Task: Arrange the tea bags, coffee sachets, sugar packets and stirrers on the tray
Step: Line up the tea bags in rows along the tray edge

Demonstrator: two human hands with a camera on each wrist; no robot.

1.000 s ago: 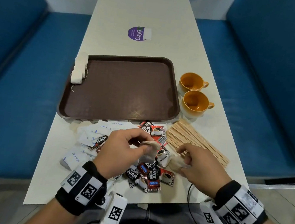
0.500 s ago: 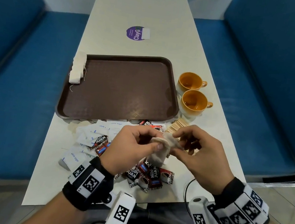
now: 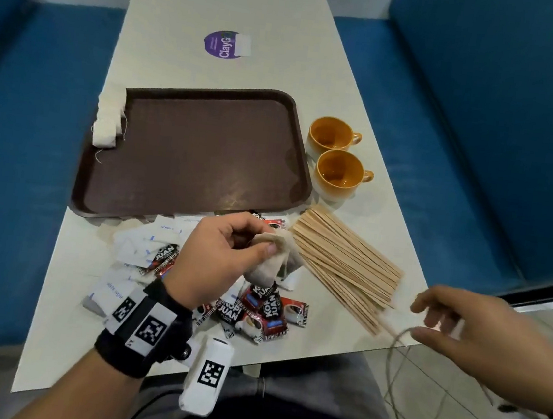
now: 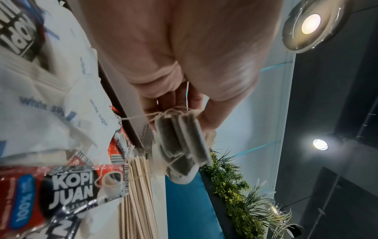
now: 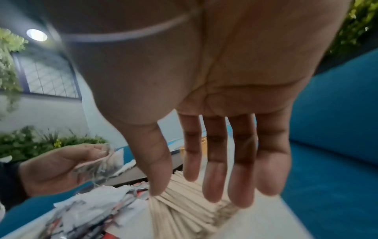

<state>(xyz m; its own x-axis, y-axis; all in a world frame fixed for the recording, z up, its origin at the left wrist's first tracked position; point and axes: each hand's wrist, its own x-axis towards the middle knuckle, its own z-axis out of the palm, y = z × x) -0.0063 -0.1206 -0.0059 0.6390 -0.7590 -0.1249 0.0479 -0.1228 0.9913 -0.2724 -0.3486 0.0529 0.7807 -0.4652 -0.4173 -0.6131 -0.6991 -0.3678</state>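
1. Far left: a few tea bags (image 3: 107, 121) already sit stacked along the left rim of the brown tray (image 3: 205, 153), so that part's started. Rest of the tray looks bare.
2. Sugar packets (image 3: 136, 245) and coffee sachets (image 3: 256, 310) lie in a messy heap on the desk (image 3: 187, 9) just in front of the tray, none placed yet.
3. The left hand (image 3: 218, 257) has its grip pinched on a small bunch of tea bags (image 3: 276, 261), held above the heap. Probably headed for the tray's stack next.
4. Stirrers (image 3: 345, 262) lie fanned out on the desk beside two orange cups (image 3: 336, 157), untouched.
5. The right hand (image 3: 481, 332) hangs off the desk's right edge, fingers loose and straight, gripping nothing; a thin cord loops near it.
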